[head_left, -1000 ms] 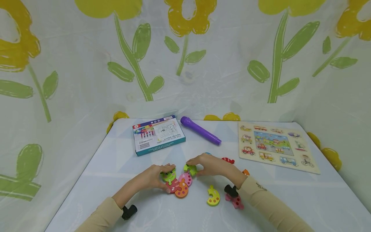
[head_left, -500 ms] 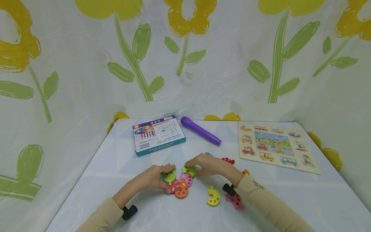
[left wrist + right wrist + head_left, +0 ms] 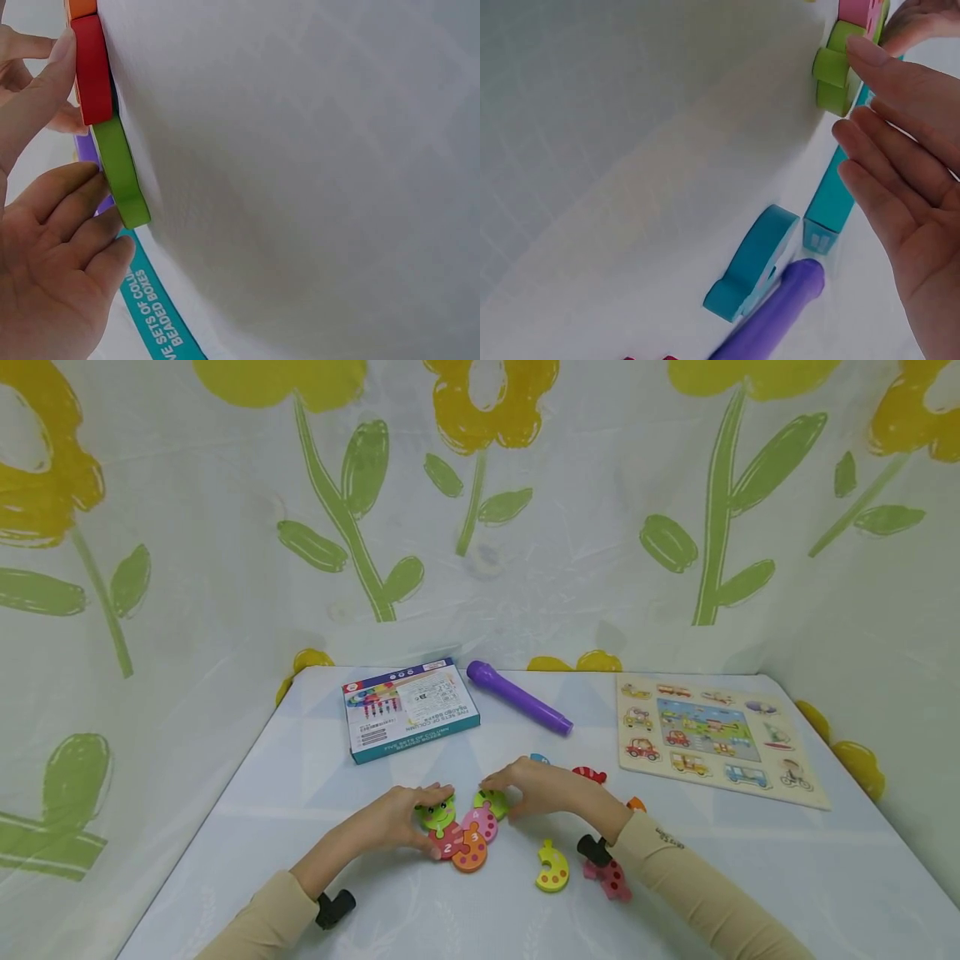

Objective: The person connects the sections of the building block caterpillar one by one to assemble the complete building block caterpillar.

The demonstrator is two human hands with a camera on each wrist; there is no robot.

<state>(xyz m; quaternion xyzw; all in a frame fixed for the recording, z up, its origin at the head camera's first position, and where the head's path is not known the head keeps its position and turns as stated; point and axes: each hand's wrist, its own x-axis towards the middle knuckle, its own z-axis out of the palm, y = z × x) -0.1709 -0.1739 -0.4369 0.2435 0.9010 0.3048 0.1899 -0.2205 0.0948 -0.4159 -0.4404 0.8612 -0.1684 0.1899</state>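
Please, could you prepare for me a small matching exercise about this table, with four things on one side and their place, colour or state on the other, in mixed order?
Things:
1. left hand
2. right hand
3. microphone-shaped toy
4. loose dotted crescent

Descriptions:
A. yellow, joined to no other piece
B. holds the green piece next to the pink piece numbered 4
C. holds the smiling green piece and the red piece numbered 2
D. purple, lying beside the box

Right pairs: 1-C, 2-B, 3-D, 4-A
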